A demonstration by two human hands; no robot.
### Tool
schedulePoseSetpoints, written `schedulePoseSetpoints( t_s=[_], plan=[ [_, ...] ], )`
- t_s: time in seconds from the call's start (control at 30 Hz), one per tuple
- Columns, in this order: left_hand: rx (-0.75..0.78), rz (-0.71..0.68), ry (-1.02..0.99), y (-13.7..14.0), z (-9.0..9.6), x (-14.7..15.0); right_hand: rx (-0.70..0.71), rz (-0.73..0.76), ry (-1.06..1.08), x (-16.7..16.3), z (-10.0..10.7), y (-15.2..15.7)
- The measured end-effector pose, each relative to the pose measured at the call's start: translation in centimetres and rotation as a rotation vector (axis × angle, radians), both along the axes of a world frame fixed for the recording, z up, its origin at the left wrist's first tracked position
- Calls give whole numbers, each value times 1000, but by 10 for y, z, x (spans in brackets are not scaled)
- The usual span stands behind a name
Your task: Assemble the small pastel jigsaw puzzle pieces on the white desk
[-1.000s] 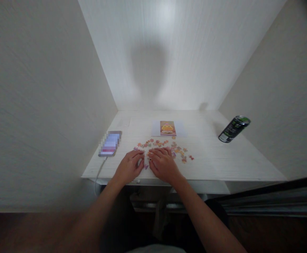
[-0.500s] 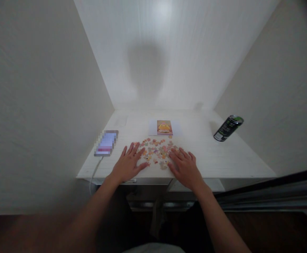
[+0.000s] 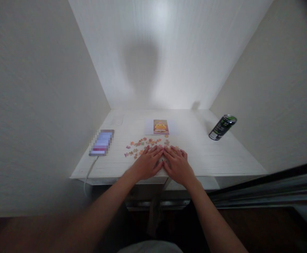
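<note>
Small, mostly orange and pink jigsaw puzzle pieces [image 3: 138, 143] lie scattered near the front of the white desk. My left hand [image 3: 149, 163] rests flat over part of them, its fingers stretched forward. Close beside it, my right hand [image 3: 178, 163] also lies flat on pieces, palm down. The fingertips of both hands meet or nearly meet in the middle, and the pieces under the palms are hidden. Just beyond the pieces sits a picture card [image 3: 161, 127] with a yellow figure, on a pale sheet [image 3: 148, 128].
On the left of the desk [image 3: 208, 158] lies a phone [image 3: 102, 142], blurred out, with a white cable [image 3: 89, 172] hanging over the front edge. A dark drink can [image 3: 222, 127] stands at the right. Panels enclose the desk's back and both sides.
My hands have come together over the puzzle pieces, the left one moving right across them. More pieces now show uncovered on the left. The view has shifted slightly.
</note>
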State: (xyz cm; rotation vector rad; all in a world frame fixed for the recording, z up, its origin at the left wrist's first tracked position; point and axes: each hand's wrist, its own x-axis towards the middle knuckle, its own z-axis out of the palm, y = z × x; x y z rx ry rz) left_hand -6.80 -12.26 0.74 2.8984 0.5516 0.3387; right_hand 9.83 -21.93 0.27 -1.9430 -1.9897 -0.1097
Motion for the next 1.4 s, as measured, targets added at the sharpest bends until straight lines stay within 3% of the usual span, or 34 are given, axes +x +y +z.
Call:
schedulePoseSetpoints(
  t_s=[0.33, 0.63, 1.07, 1.4],
  plan=[
    [-57, 15, -16, 6, -4, -17, -27, -48, -40, -2, 1, 2],
    [-8, 61, -10, 10, -5, -25, -19, -72, -39, -2, -1, 3],
    [16, 60, 205, 4, 5, -23, -19, -21, -18, -1, 1, -1],
    [10, 2, 75, 9, 0, -30, -13, 46, -7, 0, 3, -3]
  ],
)
